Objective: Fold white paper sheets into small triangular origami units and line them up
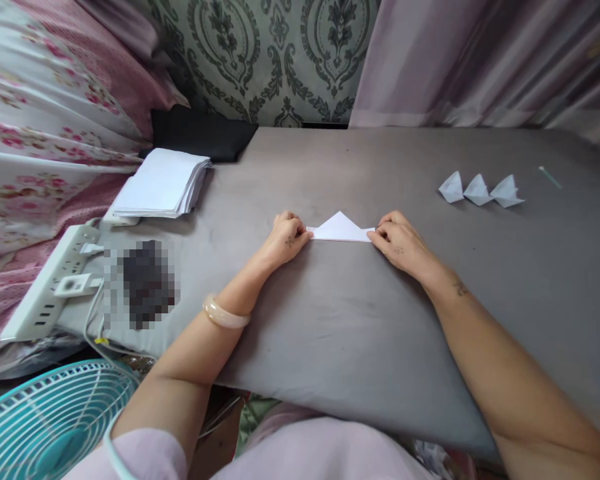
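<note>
In the head view, the left hand [287, 238] and the right hand [399, 241] are pinching opposite ends of the peaked, folded white paper [340, 228] at mid-bench [330, 320], probably to hold its lower strip straight and level. Three pointed paper folds [479, 191] are sitting far right and a paper stack [161, 180] is lying left, apparently set aside so neither is crowding the hands.
</note>
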Demonstrator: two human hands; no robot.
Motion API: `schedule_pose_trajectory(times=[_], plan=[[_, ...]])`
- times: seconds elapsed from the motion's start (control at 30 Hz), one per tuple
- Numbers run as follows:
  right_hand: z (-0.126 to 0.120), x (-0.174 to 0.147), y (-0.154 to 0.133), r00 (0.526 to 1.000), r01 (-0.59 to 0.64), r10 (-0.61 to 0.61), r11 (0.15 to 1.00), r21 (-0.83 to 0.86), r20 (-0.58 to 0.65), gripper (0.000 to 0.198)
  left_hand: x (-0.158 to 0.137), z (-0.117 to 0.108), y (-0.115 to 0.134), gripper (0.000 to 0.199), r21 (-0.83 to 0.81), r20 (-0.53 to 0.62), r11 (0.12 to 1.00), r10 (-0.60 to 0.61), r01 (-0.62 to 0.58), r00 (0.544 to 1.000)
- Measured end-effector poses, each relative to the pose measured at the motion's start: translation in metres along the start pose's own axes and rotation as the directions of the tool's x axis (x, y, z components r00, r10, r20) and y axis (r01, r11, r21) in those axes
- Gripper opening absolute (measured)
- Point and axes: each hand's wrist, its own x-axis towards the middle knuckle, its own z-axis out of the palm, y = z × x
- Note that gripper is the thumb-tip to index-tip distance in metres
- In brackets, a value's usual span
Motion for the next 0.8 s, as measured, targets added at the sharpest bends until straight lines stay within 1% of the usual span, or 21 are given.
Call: schedule_pose_trajectory(times=[0.13,0.2,0.3,0.37,0.4,0.47,0.5,0.57,0.63,0.73,0.8], plan=[[0.002,-0.003,-0.002,0.999,0.024,-0.026,0.999,-0.044,-0.028,0.022,-0.005,0.000,0.001,0.012,0.046,-0.005,0.998,0.032,-0.032,0.999],[0.003,-0.005,-0.001,0.999,0.026,-0.028,0.998,-0.058,-0.042,0.020,-0.007,0.001,0.003,0.015,0.056,-0.013,0.997,0.053,-0.052,0.999],[0.004,-0.006,0.000,0.998,-0.002,-0.001,0.999,-0.045,-0.067,0.016,-0.009,0.002,0.008,0.035,0.102,-0.004,0.990,0.095,-0.095,0.995],[0.004,-0.007,-0.001,0.995,-0.011,0.008,1.000,-0.027,-0.101,0.017,-0.008,0.004,0.011,0.046,0.168,0.030,0.974,0.151,-0.153,0.988],[0.005,-0.007,-0.001,0.993,0.002,-0.005,1.000,-0.025,-0.119,0.018,-0.008,0.004,0.013,0.049,0.205,0.048,0.961,0.182,-0.188,0.982],[0.007,-0.008,-0.005,0.988,0.078,-0.084,0.996,-0.052,-0.132,0.017,-0.008,0.005,0.015,0.056,0.263,0.077,0.929,0.248,-0.259,0.966],[0.007,-0.008,-0.007,0.983,0.131,-0.139,0.988,-0.077,-0.121,0.018,-0.009,0.005,0.015,0.057,0.282,0.088,0.914,0.279,-0.292,0.956],[0.008,-0.010,-0.012,0.970,0.223,-0.234,0.965,-0.135,-0.068,0.028,-0.009,0.004,0.016,0.055,0.311,0.110,0.888,0.319,-0.338,0.941],[0.007,-0.013,-0.017,0.963,0.266,-0.271,0.947,-0.180,-0.002,0.035,-0.010,0.004,0.017,0.051,0.329,0.134,0.873,0.335,-0.360,0.933],[0.003,-0.021,-0.030,0.968,0.252,-0.240,0.929,-0.270,0.075,0.040,-0.011,0.003,0.018,0.045,0.335,0.167,0.860,0.348,-0.385,0.923],[0.001,-0.027,-0.044,0.980,0.197,-0.170,0.909,-0.367,0.104,0.041,-0.012,0.002,0.021,0.042,0.343,0.189,0.841,0.374,-0.417,0.908]])
